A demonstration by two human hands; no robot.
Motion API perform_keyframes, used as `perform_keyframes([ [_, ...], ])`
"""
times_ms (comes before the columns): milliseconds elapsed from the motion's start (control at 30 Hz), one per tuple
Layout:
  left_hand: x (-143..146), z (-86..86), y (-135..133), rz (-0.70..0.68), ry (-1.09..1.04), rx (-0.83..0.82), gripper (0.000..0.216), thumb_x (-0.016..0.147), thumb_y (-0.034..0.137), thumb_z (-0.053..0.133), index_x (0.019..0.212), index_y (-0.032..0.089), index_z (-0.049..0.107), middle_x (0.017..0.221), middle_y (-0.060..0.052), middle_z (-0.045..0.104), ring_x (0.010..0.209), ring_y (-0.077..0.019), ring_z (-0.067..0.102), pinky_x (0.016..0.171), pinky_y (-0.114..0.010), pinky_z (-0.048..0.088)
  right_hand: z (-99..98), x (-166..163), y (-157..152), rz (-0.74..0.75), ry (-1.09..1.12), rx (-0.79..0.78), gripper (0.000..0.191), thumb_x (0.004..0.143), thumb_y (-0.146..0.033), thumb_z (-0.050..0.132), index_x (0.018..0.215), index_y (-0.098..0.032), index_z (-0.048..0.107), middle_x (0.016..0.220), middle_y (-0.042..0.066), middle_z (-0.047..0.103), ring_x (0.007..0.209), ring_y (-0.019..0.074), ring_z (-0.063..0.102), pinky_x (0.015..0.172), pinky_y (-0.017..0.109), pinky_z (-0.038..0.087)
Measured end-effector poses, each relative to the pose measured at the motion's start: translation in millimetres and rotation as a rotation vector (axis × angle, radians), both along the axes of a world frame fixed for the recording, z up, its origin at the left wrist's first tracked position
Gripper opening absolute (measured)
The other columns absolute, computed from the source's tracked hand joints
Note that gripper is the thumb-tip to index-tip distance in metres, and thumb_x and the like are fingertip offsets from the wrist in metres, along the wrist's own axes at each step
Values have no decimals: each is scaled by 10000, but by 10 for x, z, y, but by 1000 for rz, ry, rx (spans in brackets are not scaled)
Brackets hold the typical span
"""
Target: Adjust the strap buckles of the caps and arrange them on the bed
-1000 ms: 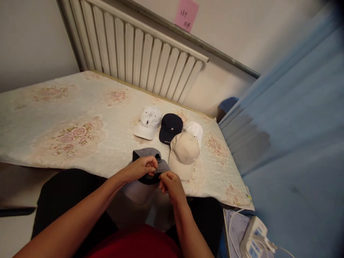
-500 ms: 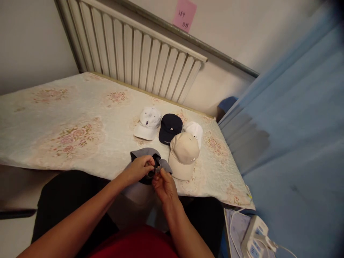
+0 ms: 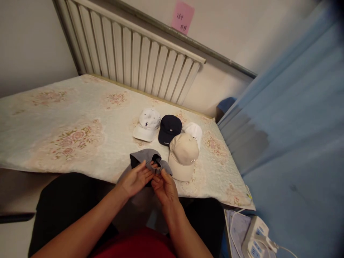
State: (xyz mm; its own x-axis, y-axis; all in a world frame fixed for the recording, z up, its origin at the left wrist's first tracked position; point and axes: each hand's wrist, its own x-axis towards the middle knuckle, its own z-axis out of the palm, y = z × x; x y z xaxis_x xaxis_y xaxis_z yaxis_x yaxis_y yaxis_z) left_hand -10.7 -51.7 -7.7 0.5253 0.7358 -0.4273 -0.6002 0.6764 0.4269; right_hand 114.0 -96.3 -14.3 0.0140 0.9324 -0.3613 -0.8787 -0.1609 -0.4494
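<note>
A grey cap (image 3: 145,156) lies upside down at the near edge of the table, its back strap turned toward me. My left hand (image 3: 135,179) is closed on the strap from the left, fingers curled under it. My right hand (image 3: 164,187) pinches the strap's buckle end from the right. Both hands meet over the cap's rear opening. Just right of the grey cap sits a beige cap (image 3: 183,156).
Behind the beige cap lie a white cap (image 3: 146,124), a navy cap (image 3: 169,129) and another white cap (image 3: 194,130). A floral cloth (image 3: 67,125) covers the table. A radiator (image 3: 134,53) stands behind it. A blue curtain (image 3: 295,125) hangs on the right, and a power strip (image 3: 255,242) lies below.
My hands have drawn closer together on the strap. The left hand has turned more palm up, and the right hand has shifted slightly left toward the buckle.
</note>
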Motion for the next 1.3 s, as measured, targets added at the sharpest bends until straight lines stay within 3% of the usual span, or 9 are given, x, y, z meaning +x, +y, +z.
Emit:
perform_keyframes([
  [200,109,48,198,104,-215,-114,392,950,243,395,1273,40,486,1125,-189,669,1044,-216,652,876,-323,549,51,0,-58,11,47,-9,110,709,-216,723,732,-158,632,618,-28,615,473,57,467,434,182,338],
  [433,-36,151,233,327,-334,-120,442,968,230,334,1379,69,365,1177,-220,643,1075,-251,637,864,-382,567,-23,53,4,-115,-47,-14,128,735,-268,710,707,-201,605,600,-37,614,492,67,502,462,187,383],
  [600,-88,253,148,302,-371,-61,484,972,211,304,1432,62,275,1207,-226,628,1134,-255,595,903,-385,546,52,1,-3,-130,43,22,90,759,-273,690,810,-210,650,779,-15,702,670,97,616,611,218,474],
  [700,-74,286,104,264,-394,-26,507,967,201,304,1447,48,246,1203,-210,637,1161,-252,574,939,-378,525,150,-30,-18,-52,22,111,238,795,-347,649,1011,-247,648,1036,16,708,898,137,643,765,278,499],
  [867,-57,277,30,225,-371,-2,541,937,135,329,1462,62,225,1209,-192,638,1172,-236,565,974,-350,499,260,-86,56,24,11,211,348,834,-437,581,1127,-252,602,1242,57,632,1164,173,564,1003,391,419],
  [1100,-112,264,-16,266,-311,8,560,915,97,343,1463,78,232,1228,-197,625,1165,-234,570,986,-344,486,280,-105,170,-63,-24,128,248,872,-405,527,1002,-220,630,1289,68,595,1200,183,549,1005,397,433],
  [1300,-113,371,-20,320,-315,-25,530,919,108,324,1443,51,269,1178,-207,651,1144,-248,589,925,-347,532,361,-141,113,-51,4,169,298,892,-405,490,1021,-187,646,1372,82,527,1235,187,521,1041,383,407],
])
